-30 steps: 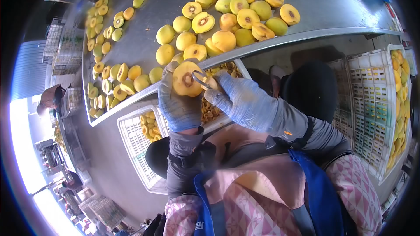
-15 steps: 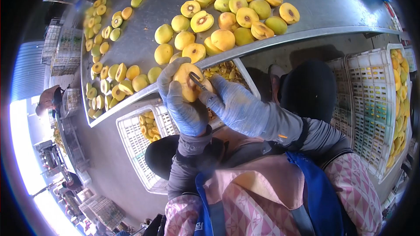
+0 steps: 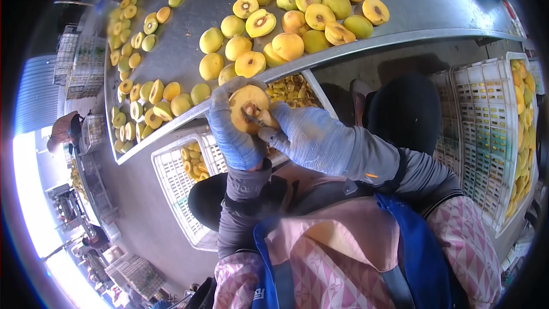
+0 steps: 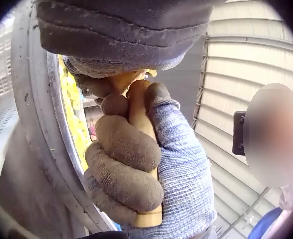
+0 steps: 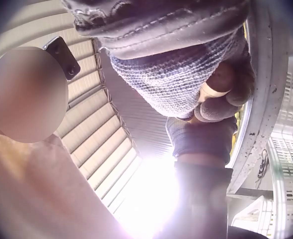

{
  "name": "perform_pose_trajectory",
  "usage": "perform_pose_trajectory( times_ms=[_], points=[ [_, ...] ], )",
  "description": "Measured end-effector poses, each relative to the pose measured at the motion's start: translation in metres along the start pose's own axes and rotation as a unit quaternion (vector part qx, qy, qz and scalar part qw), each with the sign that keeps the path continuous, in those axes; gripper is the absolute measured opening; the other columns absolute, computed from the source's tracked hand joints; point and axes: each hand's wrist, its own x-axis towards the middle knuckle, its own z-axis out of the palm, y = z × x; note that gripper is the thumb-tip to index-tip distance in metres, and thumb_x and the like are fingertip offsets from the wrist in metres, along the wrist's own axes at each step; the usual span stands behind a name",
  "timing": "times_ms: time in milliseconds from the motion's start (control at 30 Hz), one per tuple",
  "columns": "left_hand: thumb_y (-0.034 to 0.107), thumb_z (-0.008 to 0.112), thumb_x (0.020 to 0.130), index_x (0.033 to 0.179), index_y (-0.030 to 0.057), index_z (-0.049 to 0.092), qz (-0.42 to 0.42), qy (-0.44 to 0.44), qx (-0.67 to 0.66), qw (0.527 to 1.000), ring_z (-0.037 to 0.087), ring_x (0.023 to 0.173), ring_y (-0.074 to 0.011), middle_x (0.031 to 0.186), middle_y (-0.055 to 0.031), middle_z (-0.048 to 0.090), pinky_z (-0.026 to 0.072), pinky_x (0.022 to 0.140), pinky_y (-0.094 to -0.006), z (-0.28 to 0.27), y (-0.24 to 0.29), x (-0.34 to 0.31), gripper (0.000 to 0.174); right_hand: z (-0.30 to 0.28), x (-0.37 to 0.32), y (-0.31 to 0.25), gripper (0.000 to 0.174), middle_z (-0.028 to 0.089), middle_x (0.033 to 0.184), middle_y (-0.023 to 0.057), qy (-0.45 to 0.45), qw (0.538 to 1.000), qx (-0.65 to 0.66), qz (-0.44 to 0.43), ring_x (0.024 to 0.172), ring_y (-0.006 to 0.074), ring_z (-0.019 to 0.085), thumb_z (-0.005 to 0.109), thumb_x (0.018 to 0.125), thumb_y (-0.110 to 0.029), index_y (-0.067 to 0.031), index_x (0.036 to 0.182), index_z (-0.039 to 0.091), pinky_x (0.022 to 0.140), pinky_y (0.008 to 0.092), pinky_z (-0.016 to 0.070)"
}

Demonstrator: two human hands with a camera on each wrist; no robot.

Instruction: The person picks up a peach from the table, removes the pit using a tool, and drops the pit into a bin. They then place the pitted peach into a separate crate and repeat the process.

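A yellow peach half point(image 3: 246, 94) rests in my gloved left hand point(image 3: 229, 137), its cut face and brown centre turned up, fingers curled round its edge. My gloved right hand point(image 3: 317, 137) holds a pitting knife whose dark curved blade point(image 3: 248, 115) is at the brown centre. In the left wrist view the right hand's fingers point(image 4: 126, 147) wrap round the knife's wooden handle point(image 4: 149, 219). The end of that wooden handle point(image 5: 214, 93) also shows in the right wrist view. Both hands are close together in front of the metal table's edge point(image 3: 320, 64).
Many peach halves point(image 3: 289, 46) lie on the metal table. Below its edge sits a container of cut scraps point(image 3: 294, 90). A white crate point(image 3: 177, 194) holding fruit stands at the left, and tall white crates point(image 3: 480, 137) with peaches stand at the right.
The peach half turned aside in my left hand, then came back with its cut face up. The blade moved from the right side of the brown centre to its lower edge.
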Motion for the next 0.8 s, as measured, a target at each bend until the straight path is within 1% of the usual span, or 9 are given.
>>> perform_pose_trajectory(
  times_ms=[200, 300, 367, 467, 533, 600, 633, 700, 800],
  points=[
    [0.032, 0.044, 0.101, 0.108, -0.0034, 0.061, -0.142, 0.01, -0.185, 0.972, 0.064, 0.091, -0.0187, 0.1, -0.0118, 0.066, 0.0523, 0.085, -0.031, -0.002, 0.007, 0.001, 0.04, -0.004, 0.001, -0.002, 0.039, 0.065, 0.071, 0.0196, -0.046, 0.998, 0.028, 0.025, 0.066, 0.0395, 0.065, 0.057, 0.097, -0.037, 0.0008, 0.107, 0.054, 0.059, 0.0462, 0.0521],
    [0.034, 0.045, 0.101, 0.111, -0.0036, 0.061, -0.085, -0.016, -0.117, 0.989, 0.065, 0.088, -0.0199, 0.098, -0.0112, 0.067, 0.0533, 0.082, -0.0315, -0.011, -0.008, 0.002, 0.042, -0.003, 0.001, 0.0, 0.039, 0.065, 0.075, 0.0213, -0.068, 0.991, 0.106, 0.039, 0.071, 0.0418, 0.065, 0.057, 0.098, -0.035, 0.0023, 0.109, 0.055, 0.062, 0.046, 0.0516],
    [0.036, 0.045, 0.102, 0.108, -0.0049, 0.062, 0.092, 0.008, 0.108, 0.99, 0.067, 0.086, -0.0211, 0.095, -0.0116, 0.068, 0.0544, 0.079, -0.0327, -0.017, -0.026, 0.001, 0.045, 0.0, 0.002, 0.003, 0.038, 0.065, 0.078, 0.023, -0.074, 0.98, 0.18, 0.052, 0.074, 0.0431, 0.065, 0.057, 0.098, -0.034, 0.0023, 0.108, 0.056, 0.063, 0.046, 0.0512],
    [0.035, 0.048, 0.1, 0.104, -0.0058, 0.064, -0.067, -0.034, -0.101, 0.992, 0.067, 0.085, -0.0213, 0.094, -0.0125, 0.069, 0.0553, 0.077, -0.0337, -0.011, 0.0, 0.003, 0.044, 0.005, 0.001, 0.008, 0.036, 0.065, 0.078, 0.0211, -0.081, 0.965, 0.242, 0.056, 0.076, 0.0388, 0.066, 0.056, 0.099, -0.033, 0.0015, 0.106, 0.057, 0.063, 0.0418, 0.0508],
    [0.037, 0.05, 0.099, 0.103, -0.0063, 0.065, 0.016, -0.042, 0.023, 0.999, 0.067, 0.085, -0.0209, 0.094, -0.0128, 0.069, 0.0553, 0.076, -0.0337, -0.015, -0.006, 0.002, 0.046, -0.001, 0.004, 0.003, 0.035, 0.066, 0.075, 0.0175, -0.085, 0.968, 0.232, 0.048, 0.074, 0.0332, 0.067, 0.056, 0.099, -0.033, 0.0007, 0.105, 0.058, 0.062, 0.0376, 0.0508],
    [0.04, 0.052, 0.098, 0.101, -0.0067, 0.066, 0.099, -0.051, 0.146, 0.983, 0.067, 0.084, -0.0205, 0.095, -0.0131, 0.069, 0.0553, 0.076, -0.0337, -0.014, -0.003, 0.002, 0.048, -0.017, 0.006, -0.005, 0.036, 0.058, 0.064, 0.0066, -0.209, 0.828, 0.471, 0.22, 0.056, 0.0181, 0.061, 0.058, 0.099, -0.039, -0.0025, 0.101, 0.06, 0.049, 0.0292, 0.0471],
    [0.043, 0.055, 0.096, 0.102, -0.0063, 0.066, 0.002, -0.046, 0.028, 0.999, 0.067, 0.084, -0.0203, 0.095, -0.0129, 0.069, 0.0551, 0.076, -0.0334, -0.01, 0.007, 0.001, 0.051, -0.017, 0.006, -0.001, 0.036, 0.058, 0.064, 0.0066, -0.209, 0.828, 0.471, 0.221, 0.056, 0.0181, 0.061, 0.058, 0.099, -0.039, -0.0025, 0.101, 0.06, 0.049, 0.0292, 0.0471],
    [0.046, 0.057, 0.094, 0.104, -0.0059, 0.066, -0.094, -0.039, -0.09, 0.991, 0.067, 0.084, -0.0202, 0.096, -0.0128, 0.069, 0.0549, 0.075, -0.033, -0.009, 0.012, 0.0, 0.053, -0.016, 0.005, 0.006, 0.038, 0.047, 0.061, -0.0027, -0.279, 0.646, 0.641, 0.308, 0.044, 0.0068, 0.047, 0.058, 0.098, -0.044, -0.0062, 0.096, 0.06, 0.036, 0.0222, 0.036],
    [0.05, 0.059, 0.091, 0.103, -0.0057, 0.066, -0.1, -0.043, -0.069, 0.992, 0.067, 0.084, -0.0193, 0.095, -0.0122, 0.069, 0.0541, 0.077, -0.0322, -0.01, 0.008, 0.003, 0.058, -0.02, 0.003, 0.004, 0.039, 0.044, 0.059, -0.0026, -0.263, 0.627, 0.655, 0.329, 0.036, 0.0071, 0.038, 0.059, 0.097, -0.046, -0.0071, 0.093, 0.059, 0.03, 0.0227, 0.0294]
  ],
)
